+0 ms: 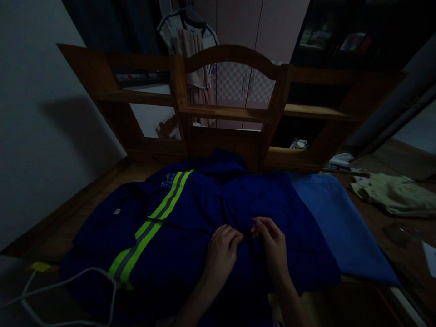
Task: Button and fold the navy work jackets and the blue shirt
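Note:
A dark blue work jacket with a yellow-green reflective stripe lies spread on a wooden surface. My left hand rests on its middle with the fingers curled down, pinching the fabric. Close beside it, my right hand has its fingers bent and pressed on the same fold of cloth. The fingertips of both hands almost meet. The room is dim, so what the fingertips grip is hard to make out.
A lighter blue cloth lies under the jacket's right side. A wooden headboard frame stands behind. An olive garment lies at the right, and a white cable loops at the lower left. A grey wall borders the left.

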The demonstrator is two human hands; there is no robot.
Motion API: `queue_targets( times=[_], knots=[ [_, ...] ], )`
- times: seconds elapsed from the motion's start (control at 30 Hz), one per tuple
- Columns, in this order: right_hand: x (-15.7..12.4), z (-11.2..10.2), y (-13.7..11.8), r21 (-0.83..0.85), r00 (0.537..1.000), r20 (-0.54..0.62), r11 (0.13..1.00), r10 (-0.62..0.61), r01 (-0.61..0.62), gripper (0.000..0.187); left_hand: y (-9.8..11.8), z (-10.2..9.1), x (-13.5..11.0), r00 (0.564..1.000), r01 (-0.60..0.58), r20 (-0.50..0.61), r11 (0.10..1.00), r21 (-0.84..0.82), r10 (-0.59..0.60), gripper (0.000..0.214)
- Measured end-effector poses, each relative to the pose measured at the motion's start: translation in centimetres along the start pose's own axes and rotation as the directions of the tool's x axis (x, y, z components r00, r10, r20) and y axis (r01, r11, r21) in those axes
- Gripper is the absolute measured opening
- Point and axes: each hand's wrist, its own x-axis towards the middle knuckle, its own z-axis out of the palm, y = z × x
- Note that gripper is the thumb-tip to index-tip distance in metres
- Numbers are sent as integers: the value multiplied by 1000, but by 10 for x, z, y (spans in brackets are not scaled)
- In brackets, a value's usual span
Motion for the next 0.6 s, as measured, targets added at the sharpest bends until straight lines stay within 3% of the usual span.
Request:
queue_targets(
  times=[0.47, 0.6],
  knots=[
    [1, -2, -1, -28, 999, 50, 1000, 2, 0, 18, 0, 7, 0, 998, -57, 18, 991, 123, 55, 24],
    [0, -3, 3, -18, 999, 52, 1000, -3, 4, 19, 0, 5, 1, 998, -59, 41, 994, 88, 56, 9]
  ],
)
